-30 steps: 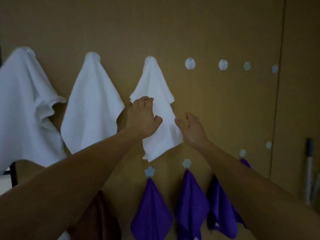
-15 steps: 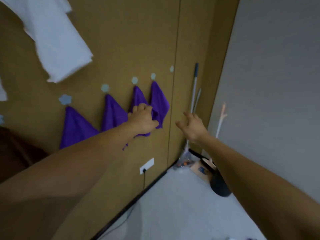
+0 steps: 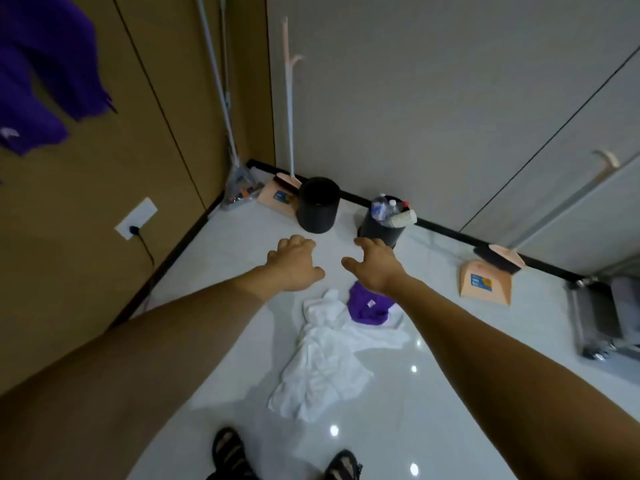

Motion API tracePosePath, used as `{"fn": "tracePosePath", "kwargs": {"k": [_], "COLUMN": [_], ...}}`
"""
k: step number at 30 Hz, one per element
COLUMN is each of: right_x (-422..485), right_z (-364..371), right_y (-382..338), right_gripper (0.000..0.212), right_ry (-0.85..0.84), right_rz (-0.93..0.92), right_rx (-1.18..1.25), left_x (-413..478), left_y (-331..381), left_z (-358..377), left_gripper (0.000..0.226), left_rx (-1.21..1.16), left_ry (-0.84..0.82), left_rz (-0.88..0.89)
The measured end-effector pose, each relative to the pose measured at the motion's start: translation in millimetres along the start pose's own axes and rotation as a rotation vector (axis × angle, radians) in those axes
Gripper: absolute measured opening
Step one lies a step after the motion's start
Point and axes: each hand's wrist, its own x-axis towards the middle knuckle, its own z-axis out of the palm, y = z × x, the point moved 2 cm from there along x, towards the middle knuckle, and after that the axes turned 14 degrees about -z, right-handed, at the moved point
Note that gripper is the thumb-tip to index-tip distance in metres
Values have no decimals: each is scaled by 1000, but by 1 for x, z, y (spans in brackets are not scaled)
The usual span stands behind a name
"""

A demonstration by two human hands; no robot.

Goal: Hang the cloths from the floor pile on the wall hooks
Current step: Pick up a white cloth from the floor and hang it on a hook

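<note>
Both hands empty, fingers loose and spread: left hand (image 3: 294, 263), right hand (image 3: 375, 266), hovering over far end of pile (image 3: 325, 358). Purple cloth (image 3: 367, 308) on top at that end. Risk imo: cloths look tangled, grab one and neighbours drag along, then drop mid-lift. Dustpan (image 3: 491, 292) right of pile, blue sticker (image 3: 479, 281) too blurry to read.

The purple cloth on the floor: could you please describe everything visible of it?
The purple cloth is soft-looking, deep violet fabric, crumpled in a small heap with a pale tag on top. It lies at the pile's far end, overlapping the white cloths. The right forearm hides its top edge; nothing grips it.
</note>
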Motion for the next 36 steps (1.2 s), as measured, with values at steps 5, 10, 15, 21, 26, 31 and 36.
{"fn": "tracePosePath", "kwargs": {"k": [5, 10, 15, 21, 26, 31, 36], "right_x": [5, 22, 45, 81, 84, 72, 90], "right_z": [56, 140, 272, 453, 580, 652, 633], "right_y": [69, 138, 219, 320, 386, 413, 402], "right_gripper": [64, 62, 63, 63, 72, 65, 19], "right_ry": [-142, -195, -368, -497, -557, -515, -403], "right_rz": [119, 207, 290, 302, 294, 240, 270], "right_rx": [89, 182, 217, 211, 154, -14, 125], "left_x": [37, 97, 147, 208, 242, 257, 250], "left_y": [12, 11, -11, -61, -90, -115, -132], "left_z": [81, 165, 297, 485, 607, 670, 664], "left_gripper": [67, 52, 50, 62, 59, 59, 64], "left_rx": [42, 15, -90, -67, -100, -120, -134], "left_ry": [-198, -273, -401, -494, -531, -577, -574], "left_rz": [7, -6, -130, -269, -298, -301, -338]}}
